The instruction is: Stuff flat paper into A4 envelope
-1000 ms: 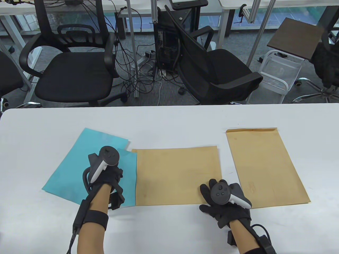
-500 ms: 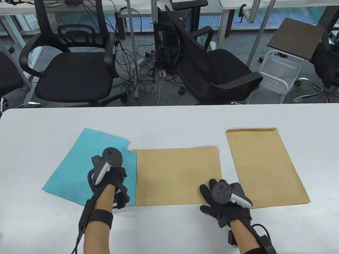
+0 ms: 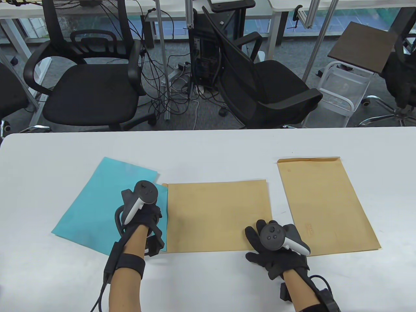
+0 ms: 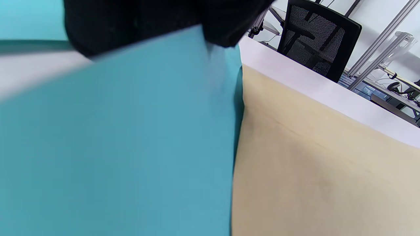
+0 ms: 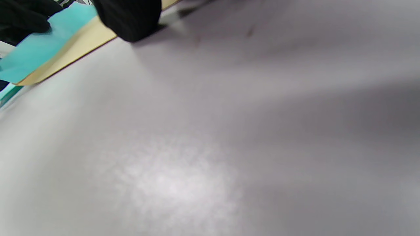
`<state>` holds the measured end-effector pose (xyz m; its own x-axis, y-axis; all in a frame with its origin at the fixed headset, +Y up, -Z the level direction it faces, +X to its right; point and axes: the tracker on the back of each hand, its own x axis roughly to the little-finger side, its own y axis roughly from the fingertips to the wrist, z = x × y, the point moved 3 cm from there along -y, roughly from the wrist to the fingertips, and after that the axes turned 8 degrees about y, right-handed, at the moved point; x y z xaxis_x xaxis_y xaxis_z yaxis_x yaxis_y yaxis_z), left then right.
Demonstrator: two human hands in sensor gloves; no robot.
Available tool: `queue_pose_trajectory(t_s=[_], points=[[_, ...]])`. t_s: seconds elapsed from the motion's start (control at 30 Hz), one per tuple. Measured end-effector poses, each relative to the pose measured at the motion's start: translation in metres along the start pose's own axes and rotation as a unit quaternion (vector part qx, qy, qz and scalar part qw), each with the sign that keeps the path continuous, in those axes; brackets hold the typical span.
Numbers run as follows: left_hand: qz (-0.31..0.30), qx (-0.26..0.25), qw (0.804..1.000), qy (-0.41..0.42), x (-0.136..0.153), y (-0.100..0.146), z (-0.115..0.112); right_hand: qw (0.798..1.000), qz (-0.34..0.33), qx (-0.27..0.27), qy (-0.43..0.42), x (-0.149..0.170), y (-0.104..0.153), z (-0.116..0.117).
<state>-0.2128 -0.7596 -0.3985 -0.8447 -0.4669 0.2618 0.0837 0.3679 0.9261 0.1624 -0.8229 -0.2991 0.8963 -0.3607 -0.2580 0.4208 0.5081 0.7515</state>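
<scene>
A brown A4 envelope [image 3: 217,214] lies flat at the table's middle, its open mouth facing left. Blue paper [image 3: 94,208] lies to its left, with a top sheet whose right edge meets the mouth. My left hand [image 3: 151,213] holds that top sheet right beside the mouth. In the left wrist view my fingers [image 4: 131,23] grip the blue paper [image 4: 131,147] next to the envelope [image 4: 311,164]. My right hand [image 3: 269,240] rests spread on the envelope's near right corner. In the right wrist view a fingertip [image 5: 131,16] touches the envelope's edge [image 5: 82,39].
A second brown envelope [image 3: 325,204] lies flat to the right, close beside my right hand. The white table [image 3: 208,152] ends at a far edge, with black office chairs [image 3: 91,84] and cables beyond it.
My left hand has moved right towards the envelope's mouth, carrying the top blue sheet with it. My right hand has stayed on the envelope's corner.
</scene>
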Motion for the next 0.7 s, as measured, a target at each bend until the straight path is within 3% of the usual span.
queue_pose_trajectory(t_s=[0.7], points=[[-0.011, 0.021, 0.999, -0.025, -0.02, -0.004, -0.023, 1.0, -0.004, -0.005, -0.003, 0.0, 0.001, 0.0]])
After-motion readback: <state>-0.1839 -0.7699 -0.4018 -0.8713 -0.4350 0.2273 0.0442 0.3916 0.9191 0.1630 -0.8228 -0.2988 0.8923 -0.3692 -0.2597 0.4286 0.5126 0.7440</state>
